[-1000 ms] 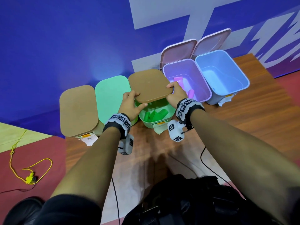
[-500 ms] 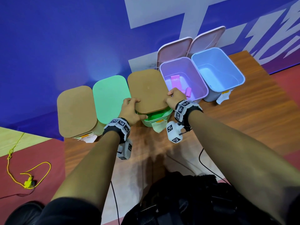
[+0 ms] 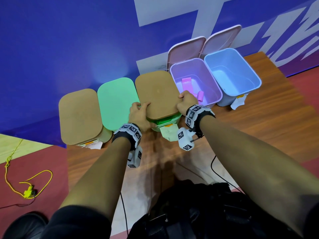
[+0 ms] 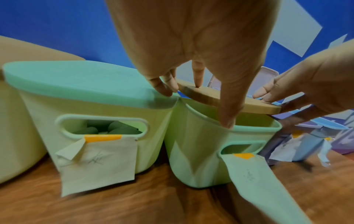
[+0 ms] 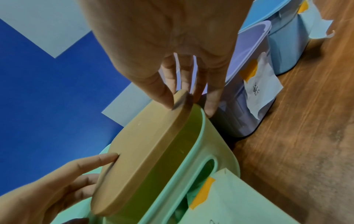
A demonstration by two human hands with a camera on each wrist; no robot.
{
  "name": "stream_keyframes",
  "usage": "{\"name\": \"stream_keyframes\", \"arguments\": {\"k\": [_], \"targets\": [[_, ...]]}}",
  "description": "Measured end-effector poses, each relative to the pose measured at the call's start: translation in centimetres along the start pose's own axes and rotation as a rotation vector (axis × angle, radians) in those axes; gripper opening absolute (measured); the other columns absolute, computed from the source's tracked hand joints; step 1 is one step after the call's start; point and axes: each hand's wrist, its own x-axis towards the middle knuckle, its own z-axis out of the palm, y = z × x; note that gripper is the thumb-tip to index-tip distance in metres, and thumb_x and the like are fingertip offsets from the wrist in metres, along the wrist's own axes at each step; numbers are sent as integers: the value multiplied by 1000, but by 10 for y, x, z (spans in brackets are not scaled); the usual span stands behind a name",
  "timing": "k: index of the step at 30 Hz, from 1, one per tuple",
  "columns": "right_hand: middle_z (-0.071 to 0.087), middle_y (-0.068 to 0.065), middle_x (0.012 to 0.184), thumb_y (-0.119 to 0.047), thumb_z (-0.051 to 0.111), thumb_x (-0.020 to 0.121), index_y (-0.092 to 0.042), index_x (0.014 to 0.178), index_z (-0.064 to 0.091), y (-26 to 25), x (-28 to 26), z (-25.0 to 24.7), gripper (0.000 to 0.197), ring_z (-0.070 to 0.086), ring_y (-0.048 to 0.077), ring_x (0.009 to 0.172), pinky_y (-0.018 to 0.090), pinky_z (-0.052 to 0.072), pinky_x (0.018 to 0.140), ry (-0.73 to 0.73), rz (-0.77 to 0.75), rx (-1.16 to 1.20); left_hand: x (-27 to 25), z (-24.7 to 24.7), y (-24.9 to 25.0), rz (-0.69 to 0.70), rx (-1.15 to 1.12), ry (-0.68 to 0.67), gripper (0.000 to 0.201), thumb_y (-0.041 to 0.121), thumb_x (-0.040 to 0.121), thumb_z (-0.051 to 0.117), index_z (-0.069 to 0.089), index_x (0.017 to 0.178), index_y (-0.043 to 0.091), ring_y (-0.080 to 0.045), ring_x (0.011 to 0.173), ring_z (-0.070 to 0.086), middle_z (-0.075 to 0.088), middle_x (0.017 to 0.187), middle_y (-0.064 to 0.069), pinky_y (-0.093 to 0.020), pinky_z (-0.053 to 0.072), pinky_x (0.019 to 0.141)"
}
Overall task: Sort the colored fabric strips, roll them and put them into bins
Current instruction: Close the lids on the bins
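Both hands hold a brown lid (image 3: pixel 158 94) over a green bin (image 3: pixel 166 122) in the middle of the row. My left hand (image 3: pixel 139 114) grips the lid's left edge, thumb low by the bin rim (image 4: pixel 228 121). At the lid's right edge my right hand (image 3: pixel 187 102) pinches it between thumb (image 5: pixel 162 94) and fingers. The lid (image 5: pixel 141 151) sits tilted, its near side raised above the green bin (image 5: pixel 193 174), so a gap shows at the front. Green strips are only dimly visible through the bin's handle slot. A purple bin (image 3: pixel 196 81) beside it holds pink rolls (image 3: pixel 187 83).
A closed green-lidded bin (image 3: pixel 118 102) and a brown-lidded bin (image 3: pixel 80 116) stand to the left. An open blue bin (image 3: pixel 233 75) stands at the far right, two pink lids (image 3: pixel 186 54) leaning on the blue wall behind. A yellow cord (image 3: pixel 27 185) lies on the floor.
The brown lid has come down and forward over the green bin, hiding the green strips that showed one second ago. Both hands stayed on its edges.
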Motion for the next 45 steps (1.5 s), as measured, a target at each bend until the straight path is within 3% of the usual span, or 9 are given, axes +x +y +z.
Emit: {"name": "stream_keyframes", "arguments": {"k": [9, 12, 16, 19, 24, 30, 34, 39, 45], "targets": [[60, 16, 119, -4, 48, 89, -14, 123, 55, 9, 9, 2, 36, 58, 28, 103, 25, 42, 82, 25, -22, -8, -9, 5, -3, 14, -15, 22, 84, 31, 65, 88, 49, 138, 24, -28, 121, 31, 30, 125, -10, -35, 35, 109], [61, 14, 117, -4, 51, 89, -16, 125, 55, 13, 11, 1, 38, 54, 24, 106, 22, 39, 85, 20, -28, -31, -10, 5, -1, 9, -17, 20, 86, 31, 65, 88, 45, 140, 25, -28, 120, 31, 29, 123, -10, -35, 36, 106], [55, 12, 116, -6, 58, 88, -20, 128, 57, 17, 12, 1, 43, 53, 25, 101, 31, 46, 97, -2, -45, -98, -12, 7, -1, 8, 15, 9, 94, 35, 65, 87, 39, 145, 26, -29, 118, 34, 29, 121, -10, -35, 37, 106], [52, 13, 126, -7, 62, 86, -21, 129, 59, 18, 12, 3, 46, 58, 30, 105, 36, 50, 96, -22, -58, -162, -14, 9, -2, 4, 25, 15, 94, 36, 65, 87, 40, 146, 25, -29, 116, 35, 29, 119, -9, -36, 38, 107], [50, 13, 128, -7, 66, 84, -25, 131, 58, 18, 13, 3, 51, 56, 28, 94, 35, 52, 93, -63, -51, -191, -14, 8, -4, 5, 17, 13, 91, 36, 67, 87, 43, 145, 21, -29, 119, 35, 29, 122, -12, -37, 37, 109], [46, 12, 133, -11, 74, 79, -32, 138, 53, 15, 15, 2, 66, 59, 33, 108, 36, 52, 92, -116, -21, -201, -12, 5, -4, -2, -63, 12, 81, 52, 75, 79, 47, 142, 20, -27, 122, 39, 30, 123, -9, -35, 35, 112], [43, 12, 136, -14, 80, 75, -34, 142, 49, 17, 18, -2, 77, 57, 33, 112, 36, 51, 92, -147, -21, -188, -11, 5, -4, -5, -73, 0, 81, 49, 72, 83, 47, 139, 20, -29, 121, 39, 30, 121, -9, -36, 37, 111], [43, 12, 137, -15, 82, 75, -34, 144, 47, 17, 20, -2, 79, 56, 32, 114, 34, 48, 91, -153, -30, -199, -10, 4, -2, 16, 1, -9, 96, 46, 59, 92, 44, 137, 19, -28, 116, 38, 30, 120, -10, -34, 38, 105], [40, 12, 139, -18, 83, 75, -34, 145, 44, 19, 18, 1, 82, 54, 34, 119, 35, 47, 95, -149, -34, -239, -8, 1, 1, 52, 95, -11, 88, 32, 58, 90, 45, 132, 19, -30, 103, 39, 30, 116, -12, -41, 46, 96]]}}
